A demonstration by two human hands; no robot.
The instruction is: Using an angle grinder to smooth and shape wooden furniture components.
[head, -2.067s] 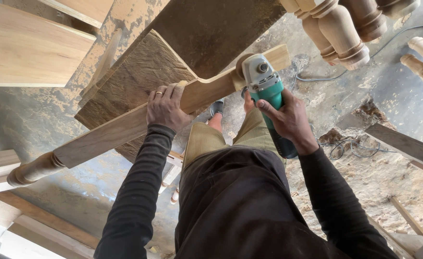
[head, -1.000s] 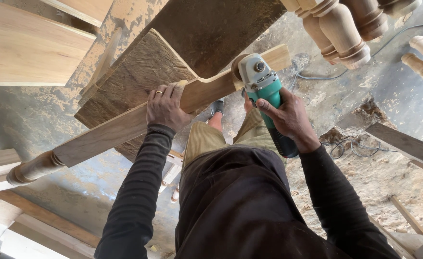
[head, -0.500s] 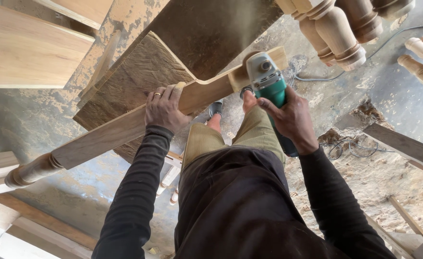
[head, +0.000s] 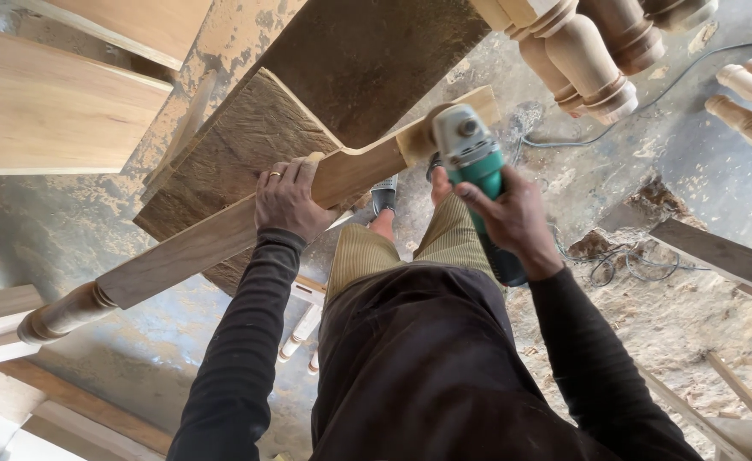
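The left hand is pressing down on a long wooden leg that is running from a turned end at eight o'clock up to a squared end at one o'clock. Its fingers are lying nearly flat and spread over the top face of the wood, the tips curling over the far edge at twelve o'clock of the hand, and a ring is showing on one finger. The leg is resting across a rough brown board, which is sitting just beyond the knuckles.

The right hand is wrapping tightly around the green body of an angle grinder, thumb on the near side and fingers closed around the far side. The grinder's grey head is sitting at eleven o'clock of that hand, touching the squared end of the leg. Its dark tail is sticking out below the wrist at five o'clock.

Turned wooden posts are hanging in at the top of the view, at one o'clock of the grinder. Pale planks are lying at ten o'clock of the left hand. A thin cable is coiling on the dusty floor at three o'clock of the right hand, beside a heap of sawdust.
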